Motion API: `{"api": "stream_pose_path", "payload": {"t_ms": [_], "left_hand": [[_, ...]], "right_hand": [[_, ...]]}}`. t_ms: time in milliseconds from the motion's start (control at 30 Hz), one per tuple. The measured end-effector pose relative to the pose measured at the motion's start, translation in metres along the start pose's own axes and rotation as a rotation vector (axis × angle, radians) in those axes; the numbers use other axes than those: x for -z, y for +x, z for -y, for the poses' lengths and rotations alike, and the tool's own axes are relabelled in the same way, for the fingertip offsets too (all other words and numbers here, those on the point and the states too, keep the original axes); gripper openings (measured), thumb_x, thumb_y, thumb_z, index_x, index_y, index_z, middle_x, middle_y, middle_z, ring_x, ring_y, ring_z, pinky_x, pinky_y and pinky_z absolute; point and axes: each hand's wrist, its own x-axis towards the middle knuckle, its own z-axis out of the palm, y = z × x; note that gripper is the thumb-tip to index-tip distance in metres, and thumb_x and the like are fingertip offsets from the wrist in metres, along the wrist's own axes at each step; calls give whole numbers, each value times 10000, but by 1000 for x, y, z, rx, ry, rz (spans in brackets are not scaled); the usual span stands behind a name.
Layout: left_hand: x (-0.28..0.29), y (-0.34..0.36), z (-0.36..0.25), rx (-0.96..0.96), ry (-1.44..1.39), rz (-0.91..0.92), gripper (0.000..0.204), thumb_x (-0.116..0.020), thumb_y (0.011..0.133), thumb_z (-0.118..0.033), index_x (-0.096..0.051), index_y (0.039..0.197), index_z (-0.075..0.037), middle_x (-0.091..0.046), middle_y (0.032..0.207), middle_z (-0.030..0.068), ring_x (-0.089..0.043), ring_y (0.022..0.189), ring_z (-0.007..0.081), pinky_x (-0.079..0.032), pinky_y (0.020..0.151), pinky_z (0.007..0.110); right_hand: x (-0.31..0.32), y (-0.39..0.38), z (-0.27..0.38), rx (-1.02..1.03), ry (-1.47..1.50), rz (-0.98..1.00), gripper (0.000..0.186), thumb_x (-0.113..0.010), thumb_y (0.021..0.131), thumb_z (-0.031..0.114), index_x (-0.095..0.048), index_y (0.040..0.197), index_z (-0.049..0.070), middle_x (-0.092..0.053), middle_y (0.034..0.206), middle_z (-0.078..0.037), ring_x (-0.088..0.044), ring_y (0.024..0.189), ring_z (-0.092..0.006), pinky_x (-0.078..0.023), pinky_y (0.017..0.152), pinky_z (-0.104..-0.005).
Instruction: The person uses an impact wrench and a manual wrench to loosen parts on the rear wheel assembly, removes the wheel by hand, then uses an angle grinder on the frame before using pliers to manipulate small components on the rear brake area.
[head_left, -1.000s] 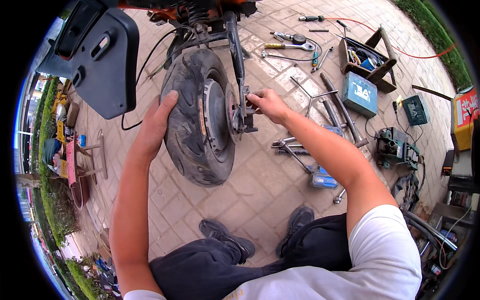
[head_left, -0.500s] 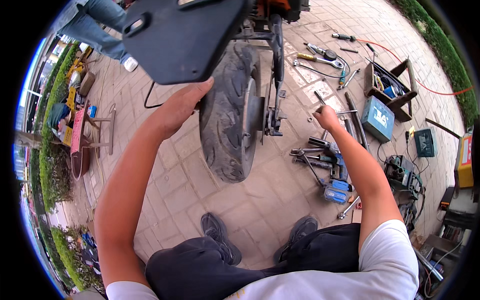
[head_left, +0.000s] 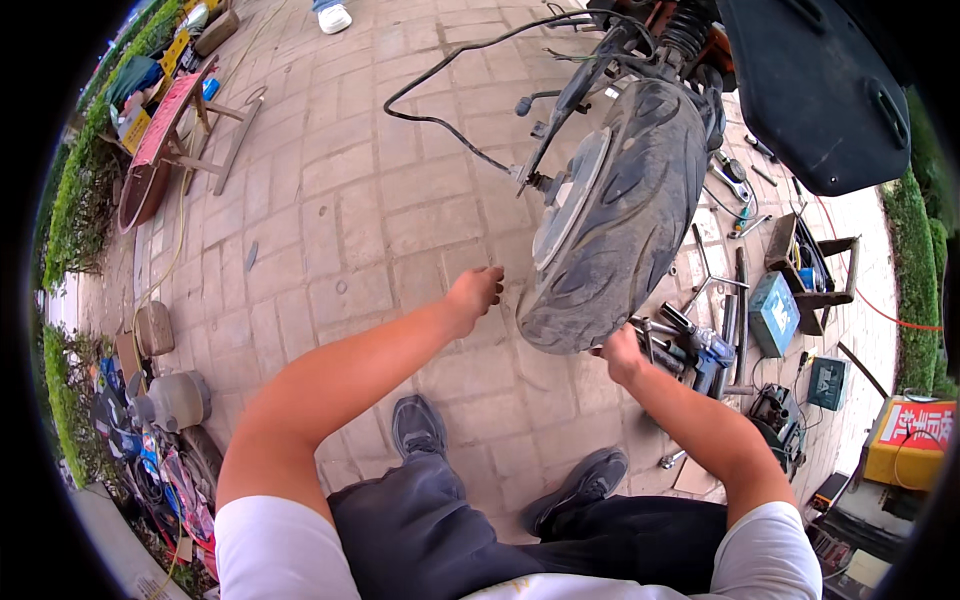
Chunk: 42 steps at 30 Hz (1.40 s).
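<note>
In the head view, the ground is of pale brown paving bricks [head_left: 330, 240], dusty and with some stains. It is an outdoor place: one green hedge [head_left: 75, 215] runs along the left side, another hedge [head_left: 910, 290] along the right. At upper left stands a low bench [head_left: 172, 118] with a reddish top, and at the top edge a white shoe [head_left: 334, 18] of another person is visible.

The wheel [head_left: 640, 210] with black tyre is right of the centre, upright but tilted in the picture, under the vehicle's frame; a black panel [head_left: 815, 100] is beside it. The left hand [head_left: 474, 301] is near the tyre and apart from it, its fingers loosely bent, with nothing seen in it. The right hand [head_left: 622, 355] is at the tyre's lower edge; its fingers are partly hidden, so I cannot tell its grip.

About writing: a yellow box [head_left: 885, 462] at right carries a red label with large white characters. A teal case [head_left: 773, 313] shows white marking, and a smaller dark green case [head_left: 827, 383] has a faint one.
</note>
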Motion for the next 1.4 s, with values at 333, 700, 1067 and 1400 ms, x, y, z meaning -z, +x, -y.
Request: {"api": "stream_pose_path", "payload": {"t_ms": [333, 700, 1067, 1400], "left_hand": [[-33, 61, 16, 28, -277, 10, 359, -442, 883, -288, -601, 1053, -15, -618, 1009, 108, -543, 874, 235, -440, 781, 348], [33, 43, -44, -140, -90, -266, 461, -444, 883, -363, -573, 1227, -85, -592, 1205, 56, -469, 1109, 183, -272, 1010, 467], [-11, 74, 30, -65, -108, -4, 396, -435, 890, -310, -524, 1181, -56, -567, 1060, 72, -504, 969, 216, -385, 894, 374], [-13, 111, 33, -215, -24, 55, 382, -439, 891, -282, -533, 1187, -60, -573, 1171, 118, -546, 1049, 260, -438, 877, 364]], "right_hand": [[1, 12, -31, -123, 944, -488, 235, -525, 934, 341, -591, 1012, 129, -565, 948, -7, -488, 864, -170, -370, 923, -470], [-130, -5, 31, 176, 1150, -196, 338, -365, 969, 262, -534, 1093, -3, -586, 1087, -131, -588, 991, -276, -479, 865, -448], [-64, -120, 92, 682, 742, -408, 523, -567, 934, 367, -501, 1202, -78, -569, 1061, -134, -525, 1066, -225, -414, 944, -343], [-65, -158, 166, 821, 42, -389, 703, -792, 733, 339, -493, 1177, -116, -580, 1139, -194, -572, 1036, -244, -442, 919, -340]]}}
